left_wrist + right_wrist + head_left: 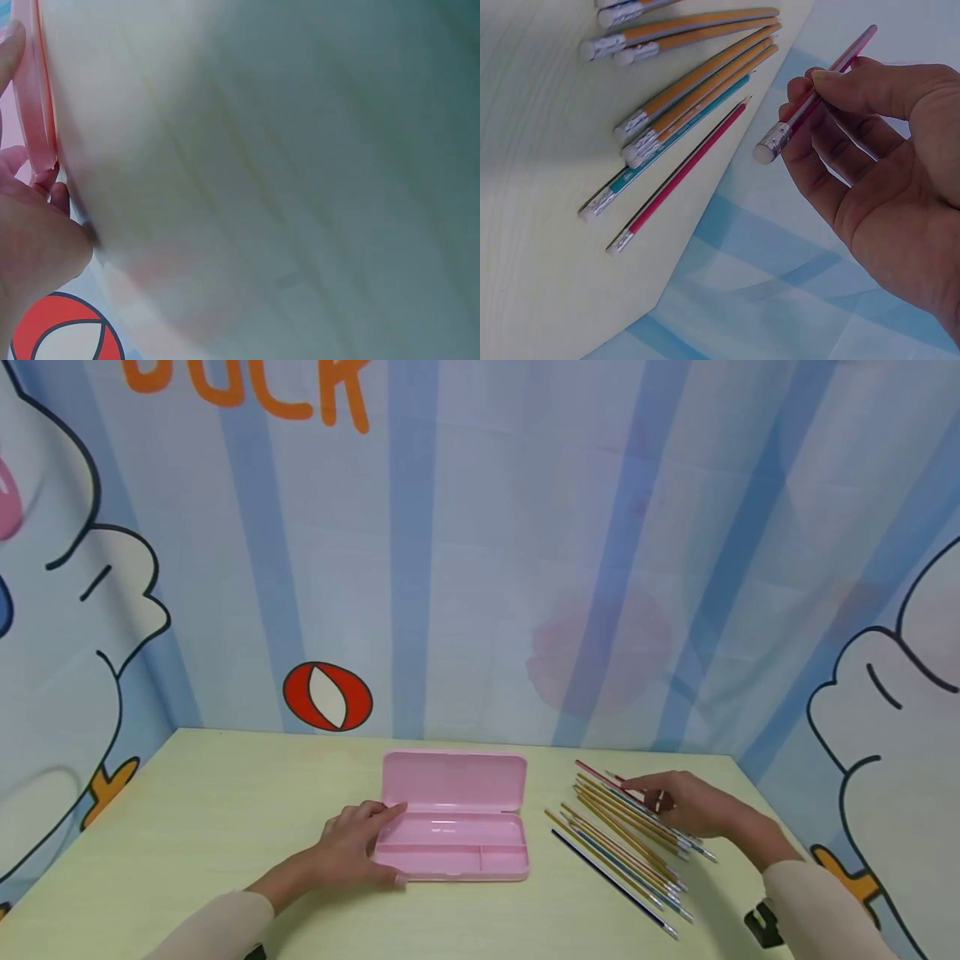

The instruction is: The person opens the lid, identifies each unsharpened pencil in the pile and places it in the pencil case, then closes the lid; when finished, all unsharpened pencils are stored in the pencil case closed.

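Observation:
A pink pencil case (453, 781) lies open on the table, its lid raised at the back and its lower tray split into compartments. My left hand (358, 847) grips the case's left side, thumb at the front corner and fingers at the hinge end; the left wrist view shows the case's edge (37, 90) between them. Over the far end of a spread of pencils (622, 852), my right hand (690, 802) pinches a red pencil (782, 133) between thumb and fingers, its white eraser end sticking out. Another red pencil (686, 176) lies below on the table.
The loose pencils, mostly yellow with some teal and one dark (611, 881), lie side by side right of the case, erasers toward me. A striped, printed cloth (480, 568) hangs behind the table (225, 810) and at both sides.

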`<state>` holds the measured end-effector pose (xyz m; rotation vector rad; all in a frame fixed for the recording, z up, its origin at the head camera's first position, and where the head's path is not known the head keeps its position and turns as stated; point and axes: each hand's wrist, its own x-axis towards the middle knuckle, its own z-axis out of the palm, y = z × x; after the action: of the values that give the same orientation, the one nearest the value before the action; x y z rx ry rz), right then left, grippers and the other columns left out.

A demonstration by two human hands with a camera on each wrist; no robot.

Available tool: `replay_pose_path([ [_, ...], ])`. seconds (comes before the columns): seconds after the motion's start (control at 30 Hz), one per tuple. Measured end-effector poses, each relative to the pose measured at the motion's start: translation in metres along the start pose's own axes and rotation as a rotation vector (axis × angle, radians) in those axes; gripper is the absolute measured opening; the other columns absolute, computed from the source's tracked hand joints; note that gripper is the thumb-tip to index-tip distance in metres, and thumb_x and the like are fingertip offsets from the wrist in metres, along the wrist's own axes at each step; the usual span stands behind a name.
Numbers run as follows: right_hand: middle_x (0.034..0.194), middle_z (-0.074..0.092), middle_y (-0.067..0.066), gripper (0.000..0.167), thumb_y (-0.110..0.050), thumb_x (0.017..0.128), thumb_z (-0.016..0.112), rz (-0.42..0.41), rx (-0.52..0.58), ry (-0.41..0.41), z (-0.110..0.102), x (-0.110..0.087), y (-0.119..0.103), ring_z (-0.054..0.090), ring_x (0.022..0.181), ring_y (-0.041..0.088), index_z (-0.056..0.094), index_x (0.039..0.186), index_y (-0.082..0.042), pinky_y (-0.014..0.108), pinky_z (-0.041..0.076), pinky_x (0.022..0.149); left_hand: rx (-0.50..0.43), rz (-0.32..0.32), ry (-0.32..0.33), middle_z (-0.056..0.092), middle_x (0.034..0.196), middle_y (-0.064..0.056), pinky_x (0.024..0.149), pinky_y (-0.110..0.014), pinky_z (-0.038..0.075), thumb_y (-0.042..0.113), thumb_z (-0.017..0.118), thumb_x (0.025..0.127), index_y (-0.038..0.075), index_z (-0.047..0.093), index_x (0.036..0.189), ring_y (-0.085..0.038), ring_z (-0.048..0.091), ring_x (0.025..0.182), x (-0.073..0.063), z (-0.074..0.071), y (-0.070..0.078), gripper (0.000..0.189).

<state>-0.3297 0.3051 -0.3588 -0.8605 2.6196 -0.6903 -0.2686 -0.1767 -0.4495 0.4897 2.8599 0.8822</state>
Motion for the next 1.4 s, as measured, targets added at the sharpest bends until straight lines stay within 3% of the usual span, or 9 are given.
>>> replay_pose_path([
  [0.2, 0.102, 0.064, 0.008, 0.059, 0.011, 0.087, 0.058, -0.024, 0.008, -0.025, 0.002, 0.002, -0.012, 0.064, 0.086, 0.011, 0.048, 0.144, 0.004, 0.025, 0.054, 0.071, -0.003, 0.001, 0.002, 0.047, 0.14, -0.011, 0.105, -0.063, 0.029, 0.047, 0.087, 0.07, 0.016, 0.043, 0.152, -0.032, 0.039, 0.123, 0.0, 0.0, 0.001, 0.098],
  [0.5, 0.107, 0.062, 0.01, 0.065, 0.013, 0.085, 0.059, -0.024, 0.038, -0.044, 0.005, 0.005, -0.024, 0.068, 0.091, 0.026, 0.044, 0.147, 0.003, 0.026, 0.054, 0.071, -0.007, -0.001, 0.003, 0.046, 0.141, -0.013, 0.107, -0.064, 0.028, 0.047, 0.087, 0.07, 0.016, 0.042, 0.152, -0.034, 0.038, 0.125, -0.002, 0.001, 0.0, 0.099],
  [0.87, 0.114, 0.06, 0.014, 0.073, 0.018, 0.082, 0.053, -0.041, 0.044, -0.087, 0.011, 0.011, -0.035, 0.065, 0.092, 0.024, 0.043, 0.15, -0.004, 0.027, 0.054, 0.068, -0.005, 0.011, 0.005, 0.047, 0.141, -0.012, 0.106, -0.063, 0.028, 0.048, 0.087, 0.07, 0.016, 0.042, 0.152, -0.033, 0.039, 0.124, -0.001, 0.0, -0.001, 0.099],
  [1.17, 0.109, 0.061, 0.007, 0.073, 0.018, 0.081, 0.052, -0.046, 0.037, -0.171, 0.012, 0.014, -0.05, 0.063, 0.084, 0.012, 0.048, 0.148, -0.012, 0.025, 0.052, 0.068, -0.017, 0.004, 0.0, 0.046, 0.142, -0.013, 0.106, -0.063, 0.028, 0.048, 0.087, 0.07, 0.015, 0.042, 0.152, -0.034, 0.038, 0.125, -0.002, -0.001, 0.0, 0.099],
  [1.4, 0.111, 0.06, 0.01, 0.073, 0.02, 0.081, 0.051, -0.06, 0.06, -0.219, 0.016, 0.017, -0.059, 0.066, 0.088, 0.021, 0.051, 0.146, -0.015, 0.025, 0.053, 0.07, -0.008, 0.022, 0.015, 0.047, 0.14, -0.014, 0.105, -0.062, 0.029, 0.048, 0.087, 0.07, 0.014, 0.043, 0.152, -0.033, 0.039, 0.122, -0.001, 0.0, -0.001, 0.099],
])
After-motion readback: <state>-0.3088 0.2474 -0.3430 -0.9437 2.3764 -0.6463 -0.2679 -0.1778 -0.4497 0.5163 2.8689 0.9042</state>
